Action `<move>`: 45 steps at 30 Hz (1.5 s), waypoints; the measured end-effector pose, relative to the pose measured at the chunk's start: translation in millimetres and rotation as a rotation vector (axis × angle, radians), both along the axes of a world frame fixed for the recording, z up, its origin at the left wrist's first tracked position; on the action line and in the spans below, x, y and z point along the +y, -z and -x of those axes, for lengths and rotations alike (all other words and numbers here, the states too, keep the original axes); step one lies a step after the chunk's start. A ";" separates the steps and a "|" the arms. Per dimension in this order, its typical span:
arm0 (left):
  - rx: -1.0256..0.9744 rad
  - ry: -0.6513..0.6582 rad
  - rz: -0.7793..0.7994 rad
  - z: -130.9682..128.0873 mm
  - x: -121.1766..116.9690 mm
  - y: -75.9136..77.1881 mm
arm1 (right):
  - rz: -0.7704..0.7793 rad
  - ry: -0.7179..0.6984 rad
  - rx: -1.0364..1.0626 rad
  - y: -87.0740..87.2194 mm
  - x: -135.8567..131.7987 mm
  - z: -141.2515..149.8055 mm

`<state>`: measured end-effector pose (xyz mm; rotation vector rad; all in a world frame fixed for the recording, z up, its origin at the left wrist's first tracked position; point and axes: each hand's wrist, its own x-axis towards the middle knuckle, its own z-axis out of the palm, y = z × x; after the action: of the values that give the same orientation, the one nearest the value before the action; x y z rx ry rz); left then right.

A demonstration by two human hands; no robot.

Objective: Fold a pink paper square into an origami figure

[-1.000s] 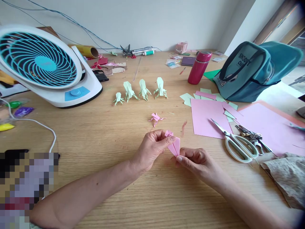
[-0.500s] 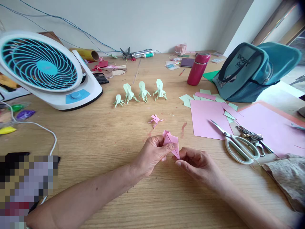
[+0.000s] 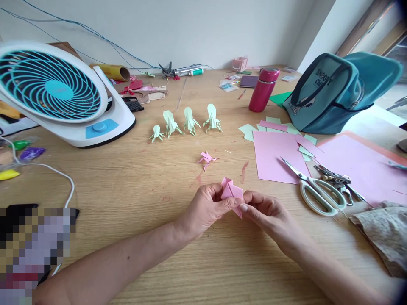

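Note:
A folded piece of pink origami paper [image 3: 231, 190] is held up between both hands above the wooden table. My left hand [image 3: 213, 202] pinches it, thumb laid across its front. On the other side, my right hand [image 3: 262, 209] grips the lower right edge between thumb and fingertips, partly covering the pointed lower end. Just beyond the hands lies a small pink origami figure with thin legs [image 3: 206, 158]. Farther back, several pale green origami figures [image 3: 190, 120] stand in a row.
White-handled scissors [image 3: 318, 195] and a bunch of keys [image 3: 340, 182] lie right, beside pink paper sheets [image 3: 276, 156]. A red flask [image 3: 263, 90] and teal bag [image 3: 324, 93] stand behind. At left are a fan [image 3: 60, 91] and white cable [image 3: 60, 170].
The pink paper has moved slightly down and right with my left hand. My right thumb and fingers have shifted up from its bottom tip to its right edge.

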<state>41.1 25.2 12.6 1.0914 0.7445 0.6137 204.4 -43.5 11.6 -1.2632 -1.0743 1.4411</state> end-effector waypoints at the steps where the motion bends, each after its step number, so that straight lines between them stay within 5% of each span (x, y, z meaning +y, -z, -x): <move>1: 0.002 0.014 0.003 0.2 0.2 0.5 | -0.001 -0.005 0.025 0.8 0.4 0.0; 15: 0.051 0.177 0.156 2.8 1.7 -4.4 | 0.016 -0.054 0.114 6.0 4.2 -0.7; 23: 0.204 0.127 -0.317 2.0 -5.7 -2.3 | 0.091 0.278 0.207 0.8 3.9 0.8; 29: 0.274 0.043 -0.406 -1.6 -12.2 -1.8 | 0.054 0.311 0.268 7.7 1.6 7.9; 37: 0.365 -0.007 -0.768 1.9 -10.0 -0.2 | -0.020 0.311 0.172 13.1 3.1 10.5; 45: 0.408 0.006 -0.791 1.9 -8.2 2.8 | -0.064 0.255 0.099 11.6 2.6 9.5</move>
<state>39.1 17.0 9.8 1.9881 0.8680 0.7101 194.9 -41.0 0.0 -1.2220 -0.8530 1.2525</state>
